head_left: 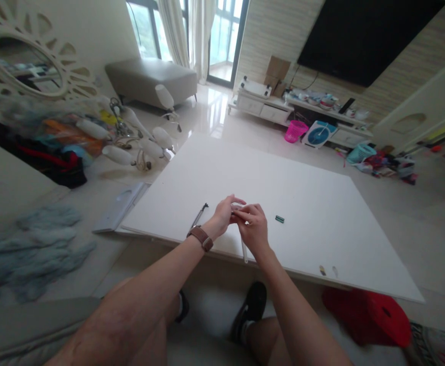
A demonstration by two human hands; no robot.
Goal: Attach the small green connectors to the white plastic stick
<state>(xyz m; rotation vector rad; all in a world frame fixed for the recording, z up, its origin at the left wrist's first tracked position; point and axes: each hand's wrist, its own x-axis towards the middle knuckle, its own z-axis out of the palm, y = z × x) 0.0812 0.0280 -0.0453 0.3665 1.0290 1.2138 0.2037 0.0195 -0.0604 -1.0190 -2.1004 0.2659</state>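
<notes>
My left hand (224,215) and my right hand (251,226) meet over the near edge of a large white board (314,203). Both pinch a small object between the fingertips that I cannot make out. A thin white rod (244,252) hangs down from under my right hand. A brown strap sits on my left wrist. On the board, a small green piece (279,219) lies just right of my hands, and a slim dark tool (200,215) lies to their left.
A chandelier with white bulb shades (138,137) lies on the floor at the left, beside a grey flat panel (118,207). A red roll (371,315) sits under the board's near right edge. Farther off stand a grey bench (149,79), TV cabinet (268,104) and pink basket (295,130).
</notes>
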